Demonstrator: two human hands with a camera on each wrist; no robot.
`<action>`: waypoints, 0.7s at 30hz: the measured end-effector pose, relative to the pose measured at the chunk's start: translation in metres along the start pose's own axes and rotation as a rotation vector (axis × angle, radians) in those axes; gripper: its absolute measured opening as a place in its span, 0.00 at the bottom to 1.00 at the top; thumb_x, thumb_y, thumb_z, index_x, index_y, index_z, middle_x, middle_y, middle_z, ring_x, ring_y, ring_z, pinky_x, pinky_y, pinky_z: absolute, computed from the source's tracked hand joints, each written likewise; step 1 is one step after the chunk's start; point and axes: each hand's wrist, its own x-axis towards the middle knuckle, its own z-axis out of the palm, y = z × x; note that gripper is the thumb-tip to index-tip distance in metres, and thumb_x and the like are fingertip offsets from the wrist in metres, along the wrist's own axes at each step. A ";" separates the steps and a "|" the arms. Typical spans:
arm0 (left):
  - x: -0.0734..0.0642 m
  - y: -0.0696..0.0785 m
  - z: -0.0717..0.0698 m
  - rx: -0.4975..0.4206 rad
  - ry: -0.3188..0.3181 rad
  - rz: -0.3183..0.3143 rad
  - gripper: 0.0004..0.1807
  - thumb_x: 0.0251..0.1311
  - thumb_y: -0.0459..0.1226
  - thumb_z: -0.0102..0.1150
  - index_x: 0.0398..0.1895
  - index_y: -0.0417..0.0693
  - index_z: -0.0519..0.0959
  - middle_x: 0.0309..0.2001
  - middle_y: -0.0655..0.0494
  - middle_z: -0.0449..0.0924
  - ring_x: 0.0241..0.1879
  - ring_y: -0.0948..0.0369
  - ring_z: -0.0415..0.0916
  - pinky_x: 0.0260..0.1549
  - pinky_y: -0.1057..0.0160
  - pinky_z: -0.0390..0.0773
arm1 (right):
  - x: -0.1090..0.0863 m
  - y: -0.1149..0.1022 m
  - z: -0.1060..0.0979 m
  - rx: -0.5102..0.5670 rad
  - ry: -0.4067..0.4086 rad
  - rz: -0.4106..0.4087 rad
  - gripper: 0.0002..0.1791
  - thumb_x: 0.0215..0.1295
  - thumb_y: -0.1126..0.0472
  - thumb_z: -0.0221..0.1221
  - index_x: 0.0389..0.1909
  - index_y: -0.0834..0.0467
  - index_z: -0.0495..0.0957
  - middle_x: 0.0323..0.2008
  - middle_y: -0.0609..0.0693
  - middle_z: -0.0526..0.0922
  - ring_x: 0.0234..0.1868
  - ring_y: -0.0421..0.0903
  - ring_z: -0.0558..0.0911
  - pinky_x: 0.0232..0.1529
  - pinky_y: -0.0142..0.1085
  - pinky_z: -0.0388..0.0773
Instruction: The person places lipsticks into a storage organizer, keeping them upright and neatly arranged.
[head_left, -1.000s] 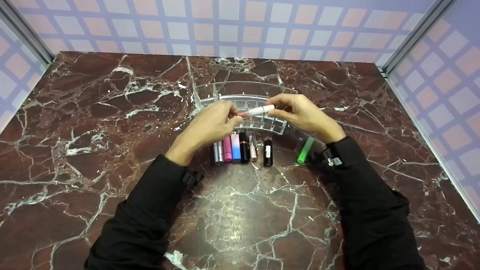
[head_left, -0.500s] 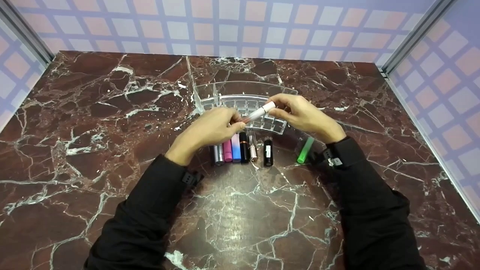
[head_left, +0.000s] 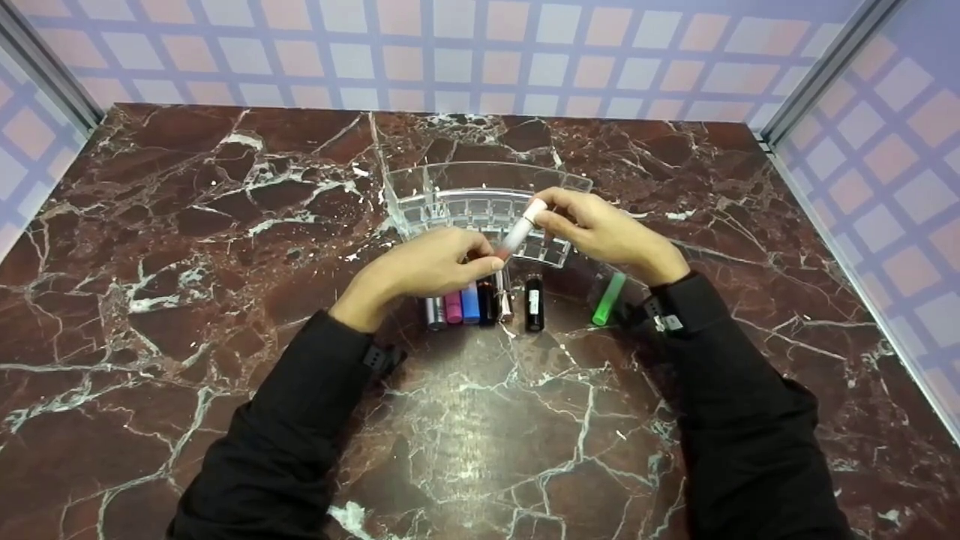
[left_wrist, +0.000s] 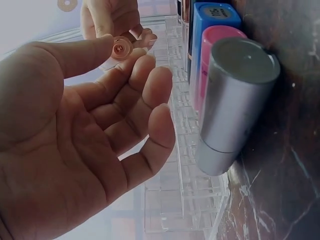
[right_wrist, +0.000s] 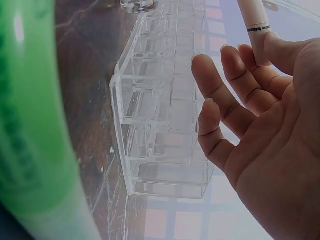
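Note:
Both hands share one slim lip gloss tube [head_left: 517, 235], with a white cap and a clear pinkish body, above the table. My left hand [head_left: 427, 261] pinches its lower end between thumb and fingers. At the upper end, my right hand [head_left: 600, 229] pinches the white cap [right_wrist: 256, 20]. The tube slants, cap end up and to the right. In the left wrist view its round end [left_wrist: 120, 48] faces the camera. Behind the hands stands a clear acrylic organizer [head_left: 556, 253] with stepped compartments, partly hidden by them.
Before the organizer lies a row of cosmetics: a silver tube [head_left: 436, 316], a pink one [head_left: 454, 310], a blue one [head_left: 470, 307], a black one [head_left: 487, 309] and a clear-capped one. Right of them lie a black tube [head_left: 534, 306] and a green tube [head_left: 608, 300].
The lip gloss tube has turned from nearly level to a steep slant. My left hand has moved down and right with its lower end; the right hand stays nearly in place.

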 end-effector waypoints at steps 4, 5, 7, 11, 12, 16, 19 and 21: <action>0.000 0.002 0.001 0.000 -0.020 0.007 0.18 0.79 0.43 0.51 0.54 0.37 0.81 0.25 0.58 0.72 0.19 0.66 0.65 0.15 0.70 0.65 | 0.000 -0.002 0.000 0.041 0.000 -0.003 0.18 0.83 0.49 0.48 0.55 0.58 0.77 0.38 0.57 0.77 0.36 0.56 0.72 0.36 0.36 0.71; 0.001 0.003 0.002 -0.011 -0.030 0.007 0.18 0.79 0.44 0.51 0.54 0.38 0.80 0.25 0.59 0.71 0.19 0.66 0.65 0.16 0.70 0.65 | -0.001 -0.003 0.000 0.044 0.001 -0.005 0.18 0.83 0.49 0.47 0.55 0.58 0.77 0.37 0.57 0.76 0.35 0.55 0.71 0.36 0.36 0.71; 0.001 0.005 0.004 -0.026 -0.053 0.018 0.18 0.79 0.44 0.51 0.54 0.38 0.80 0.25 0.59 0.70 0.19 0.66 0.64 0.16 0.70 0.64 | -0.001 -0.006 -0.001 0.044 -0.002 -0.005 0.18 0.84 0.49 0.47 0.54 0.58 0.78 0.36 0.56 0.74 0.34 0.53 0.70 0.35 0.37 0.70; 0.003 0.009 0.009 -0.057 -0.103 0.049 0.18 0.79 0.43 0.51 0.53 0.37 0.80 0.25 0.60 0.70 0.18 0.67 0.64 0.16 0.70 0.65 | -0.001 -0.010 -0.001 0.046 -0.022 0.019 0.21 0.83 0.46 0.46 0.55 0.57 0.78 0.38 0.56 0.74 0.37 0.50 0.73 0.42 0.41 0.73; 0.003 0.010 0.010 -0.057 -0.110 0.057 0.18 0.79 0.43 0.51 0.53 0.37 0.80 0.25 0.59 0.70 0.18 0.67 0.64 0.16 0.70 0.65 | -0.001 -0.010 -0.001 0.047 -0.026 0.025 0.21 0.83 0.46 0.46 0.55 0.57 0.78 0.39 0.57 0.75 0.39 0.52 0.73 0.44 0.42 0.73; 0.005 0.010 0.013 -0.082 -0.126 0.055 0.18 0.80 0.43 0.50 0.53 0.36 0.79 0.28 0.54 0.75 0.18 0.65 0.69 0.17 0.69 0.70 | -0.002 -0.011 0.000 0.044 -0.022 0.038 0.21 0.83 0.45 0.46 0.55 0.57 0.78 0.40 0.57 0.75 0.40 0.53 0.72 0.44 0.42 0.73; 0.005 0.010 0.015 -0.110 -0.144 0.039 0.18 0.80 0.44 0.49 0.53 0.36 0.79 0.32 0.50 0.78 0.18 0.62 0.70 0.16 0.67 0.72 | -0.002 -0.012 0.002 0.062 -0.014 0.046 0.20 0.83 0.46 0.46 0.54 0.57 0.78 0.39 0.57 0.74 0.39 0.54 0.72 0.43 0.41 0.72; 0.005 0.010 0.016 -0.114 -0.152 0.030 0.18 0.80 0.44 0.49 0.52 0.37 0.78 0.33 0.50 0.78 0.19 0.61 0.70 0.16 0.67 0.72 | -0.001 -0.014 0.004 0.085 -0.013 0.037 0.19 0.83 0.48 0.46 0.53 0.58 0.78 0.40 0.57 0.76 0.41 0.55 0.73 0.45 0.42 0.73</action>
